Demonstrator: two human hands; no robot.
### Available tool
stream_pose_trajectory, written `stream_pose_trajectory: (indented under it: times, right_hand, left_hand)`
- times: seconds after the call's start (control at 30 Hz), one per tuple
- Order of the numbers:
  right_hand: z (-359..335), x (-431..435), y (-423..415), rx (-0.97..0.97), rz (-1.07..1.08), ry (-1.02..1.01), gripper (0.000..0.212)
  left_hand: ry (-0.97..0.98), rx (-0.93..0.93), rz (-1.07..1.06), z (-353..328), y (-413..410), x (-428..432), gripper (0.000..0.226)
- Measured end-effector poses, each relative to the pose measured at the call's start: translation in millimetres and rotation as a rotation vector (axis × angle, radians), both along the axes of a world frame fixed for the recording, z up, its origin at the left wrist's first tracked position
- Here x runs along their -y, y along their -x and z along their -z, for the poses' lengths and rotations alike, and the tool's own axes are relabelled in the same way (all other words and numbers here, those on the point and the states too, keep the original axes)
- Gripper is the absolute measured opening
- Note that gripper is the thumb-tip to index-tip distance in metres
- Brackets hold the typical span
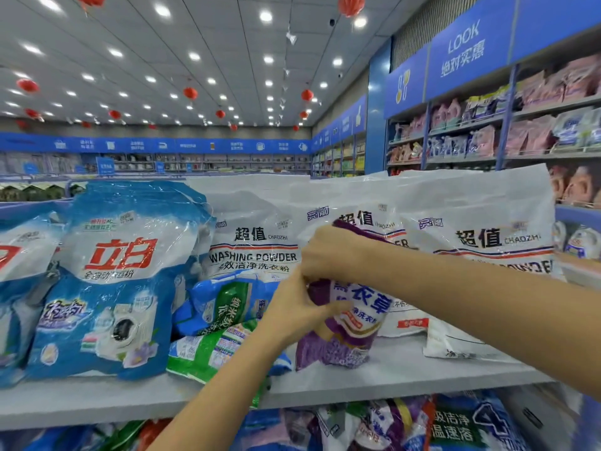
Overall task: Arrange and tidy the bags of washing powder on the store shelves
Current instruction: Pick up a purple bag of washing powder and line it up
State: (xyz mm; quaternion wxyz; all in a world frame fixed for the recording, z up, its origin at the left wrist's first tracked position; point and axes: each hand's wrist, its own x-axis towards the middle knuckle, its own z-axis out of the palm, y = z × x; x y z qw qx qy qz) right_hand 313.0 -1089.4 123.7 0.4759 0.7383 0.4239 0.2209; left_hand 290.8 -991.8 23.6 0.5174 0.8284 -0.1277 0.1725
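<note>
Bright recessed ceiling lights [266,16], glare on plastic bags [117,255], bowed, soft edges.

Upright bag [344,327] on shelf [390,375], before leaning bags [481,222], right of stacked bags [214,320].

One purple bag [344,336], one blue bag [107,288], white bags [253,236] striped red-blue.

The left hand [292,309] and right hand [328,255] hide the top of the purple bag [344,333]; the white bag [357,198] behind it is half covered.
</note>
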Motion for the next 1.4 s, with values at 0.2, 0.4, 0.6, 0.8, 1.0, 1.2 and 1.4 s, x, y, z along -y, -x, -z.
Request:
stream_pose_trajectory:
  times: [0.2, 0.4, 0.6, 0.8, 1.0, 1.2, 1.4]
  right_hand:
    - [10.7, 40.5, -27.4, 0.033, -0.504, -0.641, 0.056]
    - [44.8, 101.4, -59.1, -0.915, -0.063, -1.945, 0.053]
    - [85.4, 78.3, -65.6, -1.425, 0.050, -2.265, 0.034]
    - [46.2, 81.3, -61.0, -1.136, -0.320, -2.264, 0.032]
    - [64.0, 101.8, -66.7, -1.326, -0.173, -2.346, 0.015]
    - [61.4, 118.5, -72.5, -1.450, -0.180, -2.361, 0.019]
    - [50.9, 135.9, -79.1, -1.549, -0.176, -2.413, 0.026]
  left_hand:
    - [0.250, 0.016, -0.136, 16.2, -19.1, -5.3, 0.026]
    - [0.483, -0.117, 0.024, 23.8, -19.0, -27.6, 0.030]
    - [0.630, -0.240, 0.222, 23.1, -21.7, -35.7, 0.037]
    - [0.623, -0.171, 0.207, 22.1, -27.7, -31.2, 0.036]
    - [0.288, -0.291, 0.249, 49.7, -17.1, -9.4, 0.059]
    - [0.031, -0.287, 0.142, 76.0, -16.6, 10.5, 0.100]
    - [-0.056, -0.147, -0.030, 73.6, -16.9, 10.5, 0.069]
